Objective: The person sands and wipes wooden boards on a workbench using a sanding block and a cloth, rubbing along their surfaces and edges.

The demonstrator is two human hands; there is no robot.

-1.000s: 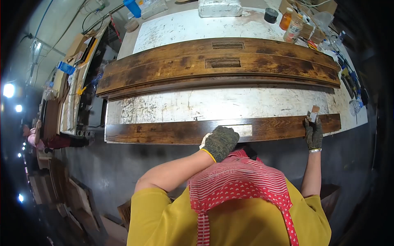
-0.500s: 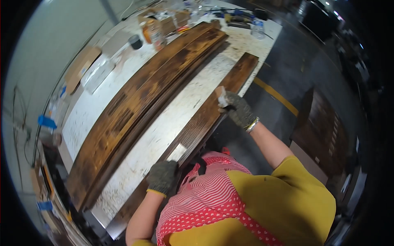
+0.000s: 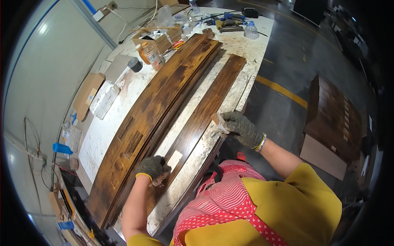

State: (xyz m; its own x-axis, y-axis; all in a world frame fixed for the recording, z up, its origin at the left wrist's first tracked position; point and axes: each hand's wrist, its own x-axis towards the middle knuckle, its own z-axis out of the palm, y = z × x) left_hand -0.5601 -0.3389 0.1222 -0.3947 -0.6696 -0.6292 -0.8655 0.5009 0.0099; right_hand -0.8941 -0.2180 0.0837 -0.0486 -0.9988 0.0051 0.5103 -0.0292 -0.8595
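Observation:
My right hand (image 3: pixel 243 129), in a dark work glove, pinches a small brown-and-white block (image 3: pixel 221 123) above the table's near edge, beside a narrow dark-stained wooden plank (image 3: pixel 213 96). My left hand (image 3: pixel 150 167), gloved too, is closed at the plank's left side near its lower end. It grips a crumpled brownish rag (image 3: pixel 163 176), partly hidden under the fingers. A pale rectangular patch (image 3: pixel 175 159) shows on the plank just right of that hand. Left of the plank lies a stack of wider brown boards (image 3: pixel 160 96) with curved outer edges.
The white, stain-spattered table (image 3: pixel 102 135) holds bottles (image 3: pixel 152 55), a dark cup (image 3: pixel 134 64), a cardboard piece (image 3: pixel 88 96) and a clear plastic package (image 3: pixel 104 100). Power tools (image 3: pixel 230 22) lie at the far end. A dark wooden panel piece (image 3: pixel 332 123) stands on the floor to the right.
The plank has shifted left, away from the table's near edge toward the stacked boards. My left hand has moved to the plank's left side, and a rag now shows in it. The right hand is off the plank.

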